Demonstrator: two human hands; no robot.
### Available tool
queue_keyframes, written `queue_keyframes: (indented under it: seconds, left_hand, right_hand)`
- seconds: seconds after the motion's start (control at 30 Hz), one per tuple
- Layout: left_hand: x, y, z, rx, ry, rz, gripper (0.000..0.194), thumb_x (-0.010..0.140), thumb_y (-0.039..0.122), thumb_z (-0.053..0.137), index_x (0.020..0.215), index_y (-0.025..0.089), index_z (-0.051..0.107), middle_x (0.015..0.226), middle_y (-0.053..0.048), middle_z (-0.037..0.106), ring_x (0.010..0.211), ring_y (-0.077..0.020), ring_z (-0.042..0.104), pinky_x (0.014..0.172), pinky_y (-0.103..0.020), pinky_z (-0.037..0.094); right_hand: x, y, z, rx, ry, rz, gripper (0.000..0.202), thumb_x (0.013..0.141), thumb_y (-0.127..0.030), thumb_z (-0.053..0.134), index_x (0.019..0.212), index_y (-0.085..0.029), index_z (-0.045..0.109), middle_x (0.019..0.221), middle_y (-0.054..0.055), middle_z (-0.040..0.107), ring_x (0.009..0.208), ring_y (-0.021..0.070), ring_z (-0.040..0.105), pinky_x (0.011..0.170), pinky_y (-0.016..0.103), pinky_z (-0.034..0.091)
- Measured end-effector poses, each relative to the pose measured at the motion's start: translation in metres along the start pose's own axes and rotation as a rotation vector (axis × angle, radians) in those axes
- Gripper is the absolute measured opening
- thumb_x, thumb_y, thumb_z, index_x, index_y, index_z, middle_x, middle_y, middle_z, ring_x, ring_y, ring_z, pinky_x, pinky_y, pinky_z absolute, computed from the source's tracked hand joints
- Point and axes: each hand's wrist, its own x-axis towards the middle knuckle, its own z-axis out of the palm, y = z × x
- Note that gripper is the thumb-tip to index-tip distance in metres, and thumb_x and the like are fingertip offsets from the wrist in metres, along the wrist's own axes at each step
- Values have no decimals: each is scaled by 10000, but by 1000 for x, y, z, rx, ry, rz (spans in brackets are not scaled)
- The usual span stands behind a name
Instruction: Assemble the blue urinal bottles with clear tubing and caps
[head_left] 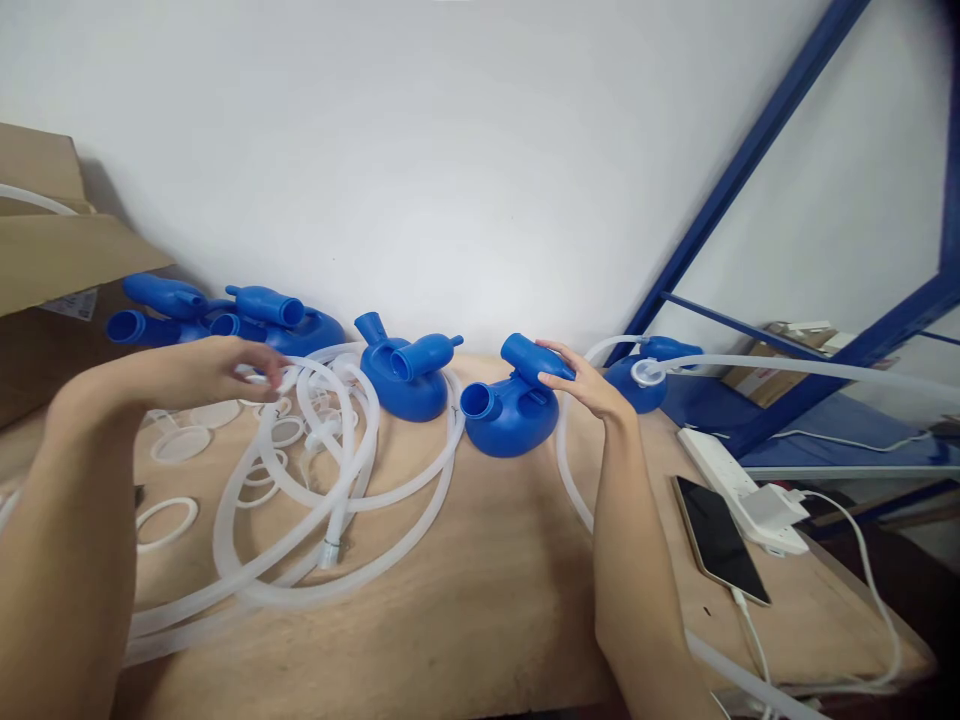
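My right hand is closed on a blue funnel-like piece that rests against the top of a round blue plastic bottle. The bottle's wide threaded neck points left. My left hand reaches over loose white plastic parts, thumb and fingers apart and curved downward. A white ring shows close to its fingertips; contact is unclear. Below that hand lie clear discs and a larger white ring. Coiled translucent hoses lie between my hands.
Another blue bottle stands by the wall, with several more at the back left beside a cardboard box. To the right are a hose-fitted blue bottle, a phone, a power strip and a blue metal frame.
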Motion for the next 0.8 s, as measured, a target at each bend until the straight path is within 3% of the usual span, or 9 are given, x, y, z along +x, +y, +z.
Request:
queue_keyframes:
  seconds: [0.07,0.17,0.27,0.33,0.43,0.57,0.67,0.73,0.8]
  left_hand:
    - [4,54,14,-139,-18,200,445,845,631,646,914,201,734,1289,-44,724,1176,-272,639,965,-310,522]
    - [18,128,57,-275,89,402,448,876,600,659,1090,209,700,1244,-72,734,1108,-256,681,966,-343,547]
    - [30,166,104,-258,118,501,487,922,562,645,1259,210,655,1271,-87,727,1065,-258,709,937,-372,568]
    - [33,172,125,-178,156,530,526,946,555,638,1352,220,630,1306,-101,717,1135,-288,697,973,-408,560]
    - [32,168,139,-77,236,550,547,975,568,612,1399,223,637,1350,-120,703,1235,-321,658,1046,-465,529]
    - [32,163,140,-77,259,593,577,996,577,576,1416,187,643,1393,-142,683,1270,-323,645,1095,-484,514]
    - [35,164,138,-141,243,581,581,980,592,587,1393,191,663,1382,-131,685,1190,-298,691,1049,-443,558]
    - [37,164,139,-195,223,580,574,969,593,599,1374,193,671,1374,-117,683,1132,-270,712,984,-397,594]
    - [38,163,140,-229,214,578,579,958,585,618,1371,182,668,1382,-119,678,1142,-268,710,962,-382,606]
  right_hand:
    - [1,-3,1,-2,-12,-4,837,753,-588,832,1469,-264,543,1491,104,609,1367,344,575,1198,533,421]
    - [0,-7,1,-13,-59,-19,777,764,-577,824,1438,-280,579,1498,85,606,1379,346,565,1188,526,435]
    - [-2,-13,0,-77,-100,-52,694,795,-555,808,1412,-303,613,1527,55,582,1429,347,515,1212,530,408]
    - [-4,-18,0,-111,-120,-60,647,825,-542,787,1407,-315,623,1536,43,574,1444,351,495,1218,543,397]
    - [-4,-24,-1,-131,-159,-44,594,850,-533,765,1388,-312,645,1516,41,587,1418,353,518,1205,551,415]
    - [-3,-25,-2,-112,-175,-27,595,842,-529,766,1377,-290,663,1461,59,625,1332,363,581,1095,530,529]
    - [-4,-22,-4,-80,-183,-5,670,810,-539,780,1412,-279,645,1414,79,653,1150,340,677,869,444,637]
    - [-4,-20,-5,-73,-183,19,724,798,-548,781,1448,-273,618,1367,89,676,1053,315,704,732,383,642]
    - [-4,-17,-7,-65,-177,21,726,803,-549,775,1455,-274,612,1354,88,686,1040,311,708,700,365,633]
